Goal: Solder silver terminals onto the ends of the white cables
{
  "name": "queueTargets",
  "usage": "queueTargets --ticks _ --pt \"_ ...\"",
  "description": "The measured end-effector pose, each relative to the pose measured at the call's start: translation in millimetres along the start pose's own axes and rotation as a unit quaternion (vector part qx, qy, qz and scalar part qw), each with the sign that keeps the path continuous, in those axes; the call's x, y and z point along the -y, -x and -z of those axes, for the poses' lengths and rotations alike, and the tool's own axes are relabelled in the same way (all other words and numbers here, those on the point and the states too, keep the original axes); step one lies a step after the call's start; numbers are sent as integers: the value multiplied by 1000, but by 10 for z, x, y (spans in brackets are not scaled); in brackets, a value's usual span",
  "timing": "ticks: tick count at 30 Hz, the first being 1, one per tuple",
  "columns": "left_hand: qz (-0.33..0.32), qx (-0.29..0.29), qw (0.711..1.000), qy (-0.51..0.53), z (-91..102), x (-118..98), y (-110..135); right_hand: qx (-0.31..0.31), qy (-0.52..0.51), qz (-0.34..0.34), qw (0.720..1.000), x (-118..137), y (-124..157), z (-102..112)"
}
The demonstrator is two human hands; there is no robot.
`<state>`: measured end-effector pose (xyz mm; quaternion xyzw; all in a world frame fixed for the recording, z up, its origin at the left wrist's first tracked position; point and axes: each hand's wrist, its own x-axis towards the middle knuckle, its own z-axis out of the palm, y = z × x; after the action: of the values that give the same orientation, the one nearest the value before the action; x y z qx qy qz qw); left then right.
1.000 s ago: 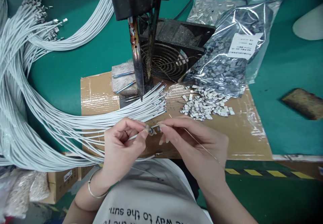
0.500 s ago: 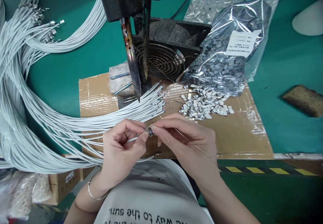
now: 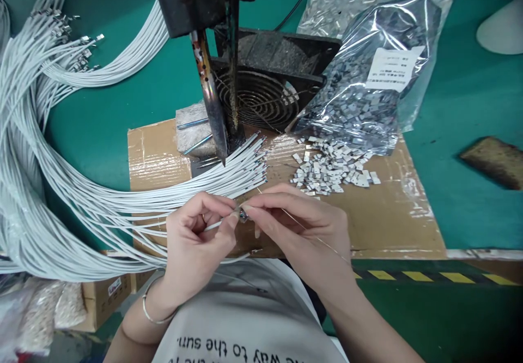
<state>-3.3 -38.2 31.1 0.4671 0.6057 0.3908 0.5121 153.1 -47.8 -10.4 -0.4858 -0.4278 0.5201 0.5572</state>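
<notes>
Near the front edge of the cardboard, my left hand (image 3: pixel 200 243) pinches a white cable (image 3: pixel 213 225) close to its end. My right hand (image 3: pixel 310 235) meets it fingertip to fingertip, closed on a small shiny metal connector (image 3: pixel 244 215), partly hidden by the fingers. A thin silvery wire (image 3: pixel 294 219), like solder wire, also runs through my right hand. Just beyond, a bundle of white cables (image 3: pixel 192 189) lies with its ends together. To the right is a pile of small metal connectors (image 3: pixel 333 169).
A soldering iron (image 3: pixel 210 90) hangs tip down over the bundle, before a black fan (image 3: pixel 261 98). Beneath lies cardboard (image 3: pixel 384 216). A clear bag of metal parts (image 3: pixel 355 96) stands at the back right. A brown block (image 3: pixel 492 162) sits far right; more cables (image 3: pixel 24 188) fill the left.
Both hands stay nearly still, fingertips together at the connector. The view has shifted very slightly.
</notes>
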Motion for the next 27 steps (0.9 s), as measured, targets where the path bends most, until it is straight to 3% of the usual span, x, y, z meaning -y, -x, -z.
queueTargets --ticks 6,13,19,27 --pt "-12 -6 1000 6 -34 1 -1 2 19 2 1000 28 -11 -9" --pt "-33 -51 998 -8 -74 41 -62 12 142 79 987 -42 67 72" --pt "-50 -94 994 -4 -81 56 -129 2 147 68 987 -59 46 104" --pt "-62 -116 991 -2 -98 41 -211 9 184 143 972 60 -103 23"
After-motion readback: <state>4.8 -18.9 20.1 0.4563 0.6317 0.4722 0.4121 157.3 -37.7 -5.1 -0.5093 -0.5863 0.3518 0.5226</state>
